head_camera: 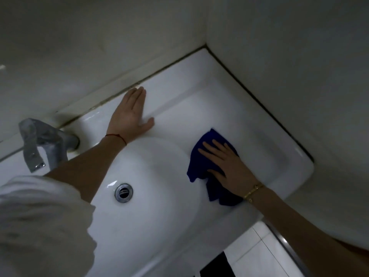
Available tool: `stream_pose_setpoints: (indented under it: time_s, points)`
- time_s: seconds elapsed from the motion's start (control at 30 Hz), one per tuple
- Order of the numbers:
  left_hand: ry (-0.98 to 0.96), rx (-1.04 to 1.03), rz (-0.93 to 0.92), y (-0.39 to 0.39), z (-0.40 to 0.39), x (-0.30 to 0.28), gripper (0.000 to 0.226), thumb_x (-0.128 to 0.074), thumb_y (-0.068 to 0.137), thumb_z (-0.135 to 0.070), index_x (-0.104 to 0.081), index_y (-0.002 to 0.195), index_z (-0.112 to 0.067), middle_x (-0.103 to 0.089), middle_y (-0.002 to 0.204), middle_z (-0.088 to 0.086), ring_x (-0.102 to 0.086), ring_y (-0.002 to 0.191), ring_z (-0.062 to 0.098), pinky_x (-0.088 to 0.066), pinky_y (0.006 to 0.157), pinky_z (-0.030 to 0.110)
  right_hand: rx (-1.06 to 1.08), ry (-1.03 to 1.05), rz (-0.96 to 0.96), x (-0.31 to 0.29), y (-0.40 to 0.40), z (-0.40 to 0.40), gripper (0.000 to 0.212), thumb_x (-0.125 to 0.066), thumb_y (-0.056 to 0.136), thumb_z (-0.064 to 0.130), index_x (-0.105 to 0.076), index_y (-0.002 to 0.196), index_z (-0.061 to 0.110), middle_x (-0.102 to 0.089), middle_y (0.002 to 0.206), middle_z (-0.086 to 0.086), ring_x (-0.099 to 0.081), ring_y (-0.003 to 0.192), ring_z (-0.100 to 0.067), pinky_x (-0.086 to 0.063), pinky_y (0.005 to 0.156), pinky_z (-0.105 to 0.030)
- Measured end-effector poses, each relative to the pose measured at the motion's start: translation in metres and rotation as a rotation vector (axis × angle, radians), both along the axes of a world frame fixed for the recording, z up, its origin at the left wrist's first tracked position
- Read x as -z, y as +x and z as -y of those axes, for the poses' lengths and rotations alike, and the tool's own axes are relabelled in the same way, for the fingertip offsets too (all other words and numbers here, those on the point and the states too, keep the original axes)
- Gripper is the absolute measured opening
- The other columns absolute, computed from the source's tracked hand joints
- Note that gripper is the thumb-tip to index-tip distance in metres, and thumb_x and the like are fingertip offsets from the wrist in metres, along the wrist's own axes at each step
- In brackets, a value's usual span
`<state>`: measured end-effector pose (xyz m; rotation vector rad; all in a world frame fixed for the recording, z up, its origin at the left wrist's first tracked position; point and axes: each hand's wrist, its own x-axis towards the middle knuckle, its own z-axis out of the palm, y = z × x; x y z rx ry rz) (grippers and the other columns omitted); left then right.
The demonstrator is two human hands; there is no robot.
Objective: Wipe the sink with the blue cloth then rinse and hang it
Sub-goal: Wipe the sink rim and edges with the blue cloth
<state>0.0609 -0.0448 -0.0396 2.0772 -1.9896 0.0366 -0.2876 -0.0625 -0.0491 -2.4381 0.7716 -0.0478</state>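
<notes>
A white ceramic sink (249, 108) fills the middle of the view, with a metal drain (123, 192) at the bottom of its bowl. The blue cloth (201, 162) lies crumpled on the flat ledge to the right of the bowl. My right hand (225, 162) presses flat on the cloth with straight, spread fingers. My left hand (131, 114) rests flat on the sink's back ledge, fingers straight and together, holding nothing.
A chrome tap (42, 144) stands at the sink's back left, beside my left forearm. Walls close in behind and to the right of the sink. White floor tiles (257, 254) show below the sink's front edge.
</notes>
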Motion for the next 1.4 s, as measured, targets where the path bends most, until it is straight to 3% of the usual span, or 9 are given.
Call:
stream_pose_setpoints:
  time_s: [0.17,0.27,0.33,0.5,0.73,0.83,1.07,1.27,1.4]
  points:
    - [-0.082,0.200,-0.071,-0.065,-0.019,0.001,0.061,-0.062,0.092,-0.026,-0.042,0.142,0.004,-0.047,0.145,0.021,-0.045,0.135,0.036,-0.033,0.114,0.048,0.033,0.036,-0.065,-0.024,-0.020,0.002,0.052,-0.049,0.095,0.002,-0.037,0.144,0.016,-0.028,0.155,-0.004,-0.019,0.146,-0.023,-0.010,0.121,-0.040]
    - [-0.087,0.275,-0.150,-0.107,-0.028,-0.001,0.059,-0.058,0.095,-0.027,-0.040,0.145,-0.001,-0.044,0.149,0.014,-0.041,0.139,0.028,-0.034,0.113,0.045,0.202,-0.008,-0.038,-0.043,-0.036,0.007,0.046,-0.047,0.095,-0.004,-0.042,0.140,0.005,-0.036,0.150,-0.015,-0.034,0.140,-0.031,-0.016,0.120,-0.035]
    - [-0.088,0.297,-0.208,-0.133,-0.034,-0.002,0.057,-0.059,0.095,-0.026,-0.042,0.144,-0.001,-0.045,0.148,0.013,-0.041,0.139,0.027,-0.035,0.113,0.044,0.392,-0.043,0.011,-0.058,-0.056,0.006,0.045,-0.047,0.096,-0.002,-0.043,0.140,0.004,-0.039,0.149,-0.015,-0.039,0.135,-0.031,-0.017,0.115,-0.026]
    - [-0.006,0.324,-0.253,-0.188,-0.051,0.003,0.055,-0.056,0.097,-0.028,-0.043,0.144,-0.003,-0.044,0.149,0.013,-0.038,0.141,0.028,-0.029,0.118,0.038,0.736,-0.124,0.130,-0.069,-0.102,-0.037,0.047,-0.049,0.098,0.010,-0.039,0.144,0.007,-0.039,0.149,-0.013,-0.042,0.132,-0.031,-0.027,0.113,-0.035]
    - [0.168,0.206,-0.234,-0.219,-0.054,0.020,0.061,-0.052,0.097,-0.034,-0.036,0.148,-0.004,-0.033,0.155,0.015,-0.028,0.145,0.031,-0.029,0.117,0.048,1.174,-0.013,0.289,-0.059,-0.106,-0.070,0.053,-0.047,0.099,0.019,-0.030,0.148,0.009,-0.033,0.153,-0.013,-0.035,0.137,-0.029,-0.025,0.114,-0.032]
    - [0.157,0.197,-0.224,-0.220,-0.055,0.020,0.061,-0.051,0.097,-0.035,-0.037,0.147,-0.003,-0.034,0.155,0.016,-0.030,0.144,0.032,-0.030,0.116,0.049,1.310,-0.155,0.331,-0.060,-0.126,-0.085,0.052,-0.048,0.099,0.021,-0.032,0.148,0.011,-0.036,0.151,-0.011,-0.035,0.133,-0.027,-0.026,0.112,-0.035]
    - [0.162,0.185,-0.229,-0.227,-0.057,0.018,0.063,-0.041,0.097,-0.039,-0.035,0.147,-0.001,-0.032,0.155,0.016,-0.027,0.145,0.032,-0.025,0.119,0.050,1.231,0.003,0.286,-0.037,-0.111,-0.068,0.055,-0.052,0.098,0.018,-0.031,0.146,0.004,-0.025,0.155,-0.018,-0.029,0.140,-0.033,-0.016,0.115,-0.027]
    - [0.167,0.178,-0.213,-0.226,-0.058,0.022,0.065,-0.040,0.098,-0.042,-0.031,0.150,-0.004,-0.027,0.158,0.014,-0.020,0.148,0.028,-0.015,0.123,0.044,1.336,-0.005,0.332,-0.031,-0.096,-0.051,0.064,-0.051,0.098,0.032,-0.022,0.151,0.012,-0.014,0.159,-0.015,-0.018,0.145,-0.028,-0.010,0.116,-0.028]
    - [0.159,0.181,-0.189,-0.226,-0.058,0.021,0.064,-0.039,0.098,-0.041,-0.033,0.148,-0.001,-0.031,0.156,0.016,-0.024,0.147,0.031,-0.017,0.122,0.044,1.476,0.108,0.476,-0.029,-0.079,-0.066,0.058,-0.041,0.101,0.037,-0.020,0.153,0.022,-0.018,0.158,-0.014,-0.024,0.142,-0.026,-0.021,0.114,-0.031]
